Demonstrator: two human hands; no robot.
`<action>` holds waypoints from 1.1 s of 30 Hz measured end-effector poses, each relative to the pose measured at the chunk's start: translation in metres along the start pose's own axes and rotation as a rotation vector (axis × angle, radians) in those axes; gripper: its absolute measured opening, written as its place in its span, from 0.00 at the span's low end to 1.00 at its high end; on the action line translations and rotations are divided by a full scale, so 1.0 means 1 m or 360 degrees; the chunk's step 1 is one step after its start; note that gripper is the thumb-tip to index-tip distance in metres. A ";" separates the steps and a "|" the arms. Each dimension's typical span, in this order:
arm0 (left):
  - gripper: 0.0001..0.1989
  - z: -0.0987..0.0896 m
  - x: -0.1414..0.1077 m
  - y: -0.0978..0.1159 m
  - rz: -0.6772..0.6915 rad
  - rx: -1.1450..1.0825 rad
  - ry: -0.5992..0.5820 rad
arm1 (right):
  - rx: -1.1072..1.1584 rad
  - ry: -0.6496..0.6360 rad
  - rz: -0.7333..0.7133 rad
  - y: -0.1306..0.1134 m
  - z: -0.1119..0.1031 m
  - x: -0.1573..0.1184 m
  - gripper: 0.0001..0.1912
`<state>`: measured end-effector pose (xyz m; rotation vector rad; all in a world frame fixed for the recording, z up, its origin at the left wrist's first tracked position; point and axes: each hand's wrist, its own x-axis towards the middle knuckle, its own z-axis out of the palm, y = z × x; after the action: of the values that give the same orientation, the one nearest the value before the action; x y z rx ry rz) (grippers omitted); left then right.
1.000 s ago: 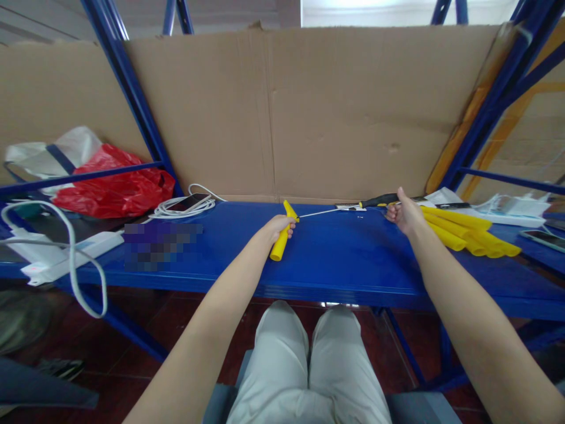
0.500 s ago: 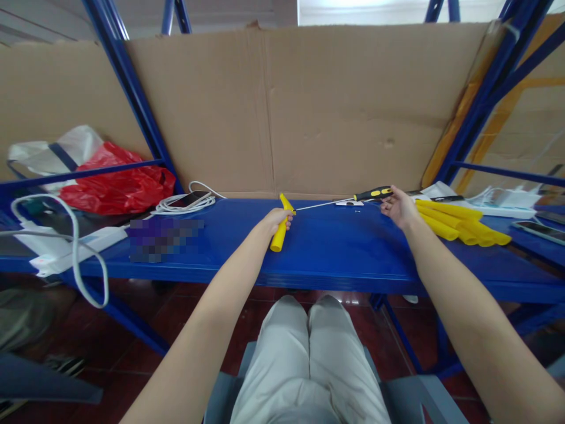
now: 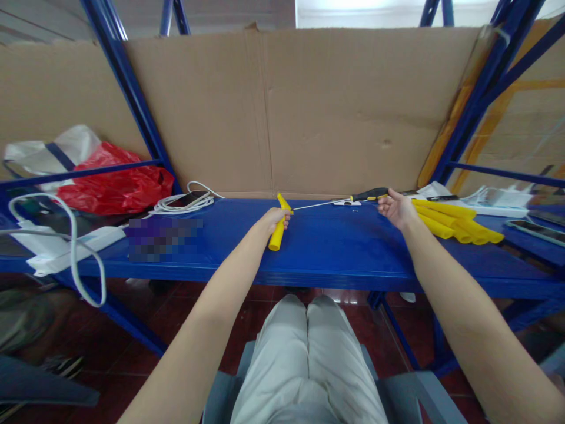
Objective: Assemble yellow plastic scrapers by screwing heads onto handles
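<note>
My left hand [image 3: 277, 220] is closed around a yellow plastic tube-like piece [image 3: 276, 239], which stands above the blue shelf with a slanted upper part showing past the fingers. A long screwdriver [image 3: 369, 194] with a black and yellow handle is pinched by the fingertips of my right hand [image 3: 396, 209]. Its thin shaft runs nearly level to the left, and the tip meets the side of the yellow piece near my left fingers. Whether a screw sits at that point is too small to tell. Several yellow tubes [image 3: 454, 222] lie in a pile beside my right wrist.
On the blue shelf [image 3: 335, 253], a coiled white cable with a phone [image 3: 188, 199] and a power strip [image 3: 95, 240] lie left. Behind them is a red plastic bag [image 3: 119, 179]. Another phone [image 3: 538, 231] rests far right. A cardboard panel [image 3: 353, 112] closes off the back.
The screwdriver handle has turned in my right fingers: its yellow patches no longer face me. My left hand still grips the yellow piece; the whole view has shifted slightly.
</note>
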<state>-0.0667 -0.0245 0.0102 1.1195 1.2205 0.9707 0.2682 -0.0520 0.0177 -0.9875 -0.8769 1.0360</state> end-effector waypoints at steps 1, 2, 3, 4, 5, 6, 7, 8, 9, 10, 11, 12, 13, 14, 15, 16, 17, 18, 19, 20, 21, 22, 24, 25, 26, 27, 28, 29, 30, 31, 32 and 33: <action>0.07 0.000 0.000 0.000 0.0001 0.0002 0.0008 | 0.0002 -0.0003 -0.0002 0.000 0.000 0.000 0.14; 0.07 0.000 0.001 0.000 0.0002 0.0002 0.0013 | 0.0005 0.0000 -0.0022 0.000 0.000 0.000 0.14; 0.07 0.000 0.001 0.000 0.0003 0.0002 0.0017 | 0.0006 0.0003 -0.0053 0.001 0.000 0.000 0.14; 0.07 0.000 0.001 0.000 0.0003 0.0001 0.0019 | 0.0005 0.0001 -0.0082 0.001 0.000 0.000 0.14; 0.08 0.000 0.001 0.000 0.0004 0.0000 0.0019 | 0.0001 -0.0005 -0.0106 0.002 -0.001 0.000 0.15; 0.08 0.000 0.000 0.000 0.0006 0.0000 0.0017 | -0.0002 -0.0010 -0.0125 0.003 -0.001 0.000 0.17; 0.08 0.000 0.000 0.000 0.0006 0.0000 0.0014 | -0.0004 -0.0014 -0.0143 0.004 -0.001 0.000 0.18; 0.09 0.000 -0.001 0.000 0.0007 0.0001 0.0011 | -0.0006 -0.0013 -0.0155 0.004 -0.002 0.000 0.19; 0.09 0.000 -0.001 0.000 0.0007 0.0002 0.0010 | -0.0009 -0.0008 -0.0162 0.005 -0.002 0.001 0.20; 0.09 0.001 -0.002 0.000 0.0009 0.0003 0.0010 | -0.0015 0.0002 -0.0157 0.005 -0.002 0.002 0.21; 0.09 0.001 -0.002 0.000 0.0009 0.0004 0.0012 | -0.0024 0.0011 -0.0139 0.005 -0.003 0.002 0.21; 0.09 0.001 -0.002 0.000 0.0010 0.0004 0.0013 | -0.0032 0.0022 -0.0112 0.006 -0.003 0.003 0.22; 0.09 0.001 -0.002 0.000 0.0009 0.0005 0.0015 | -0.0037 0.0034 -0.0081 0.006 -0.003 0.004 0.22; 0.09 0.001 -0.002 0.000 0.0008 0.0008 0.0014 | -0.0036 0.0047 -0.0054 0.006 -0.003 0.005 0.22; 0.08 0.001 -0.001 0.000 0.0005 0.0014 0.0013 | -0.0033 0.0056 -0.0037 0.006 -0.003 0.005 0.22; 0.08 0.001 -0.001 0.000 0.0002 0.0022 0.0011 | -0.0031 0.0056 -0.0035 0.006 -0.003 0.005 0.22; 0.08 0.000 0.000 0.000 -0.0001 0.0029 0.0009 | -0.0033 0.0044 -0.0044 0.006 -0.003 0.005 0.22; 0.08 0.000 0.000 0.000 -0.0002 0.0034 0.0007 | -0.0040 0.0029 -0.0057 0.007 -0.003 0.005 0.21; 0.08 0.000 0.001 0.000 -0.0004 0.0037 0.0007 | -0.0054 0.0014 -0.0067 0.007 -0.003 0.004 0.20; 0.07 0.000 0.002 -0.001 -0.0006 0.0037 0.0007 | -0.0070 0.0000 -0.0071 0.007 -0.004 0.003 0.19; 0.07 0.000 0.002 -0.001 -0.0009 0.0036 0.0009 | -0.0083 -0.0010 -0.0071 0.007 -0.004 0.002 0.19; 0.07 -0.001 0.003 -0.001 -0.0011 0.0034 0.0013 | -0.0089 -0.0017 -0.0070 0.006 -0.004 0.001 0.18; 0.07 -0.001 0.003 -0.001 -0.0012 0.0033 0.0020 | -0.0074 -0.0041 -0.0069 0.004 -0.004 -0.001 0.17; 0.07 -0.001 0.003 -0.001 -0.0009 0.0032 0.0022 | -0.0053 -0.0065 -0.0071 0.003 -0.003 -0.001 0.17; 0.07 -0.001 0.003 -0.001 -0.0005 0.0032 0.0023 | -0.0022 -0.0087 -0.0074 0.002 -0.003 -0.002 0.16; 0.07 -0.001 0.002 -0.001 -0.0003 0.0033 0.0022 | 0.0013 -0.0102 -0.0075 0.000 -0.002 -0.002 0.15; 0.07 -0.001 0.002 0.000 -0.0001 0.0034 0.0019 | 0.0045 -0.0106 -0.0070 -0.001 -0.002 -0.003 0.15; 0.07 0.000 0.001 0.000 0.0000 0.0036 0.0017 | 0.0072 -0.0099 -0.0062 -0.003 -0.001 -0.003 0.16; 0.07 0.000 0.001 0.000 -0.0001 0.0037 0.0015 | 0.0086 -0.0085 -0.0047 -0.003 0.000 -0.004 0.17; 0.07 0.000 0.000 0.000 -0.0003 0.0038 0.0012 | 0.0084 -0.0071 -0.0027 -0.004 0.001 -0.004 0.18; 0.08 0.000 0.000 0.000 -0.0006 0.0038 0.0013 | 0.0067 -0.0064 -0.0011 -0.004 0.001 -0.004 0.18; 0.08 0.000 0.000 0.000 -0.0009 0.0037 0.0014 | 0.0044 -0.0060 -0.0005 -0.003 0.002 -0.004 0.18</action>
<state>-0.0663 -0.0245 0.0106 1.1308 1.2443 0.9605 0.2662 -0.0562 0.0209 -0.9460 -0.8925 1.0643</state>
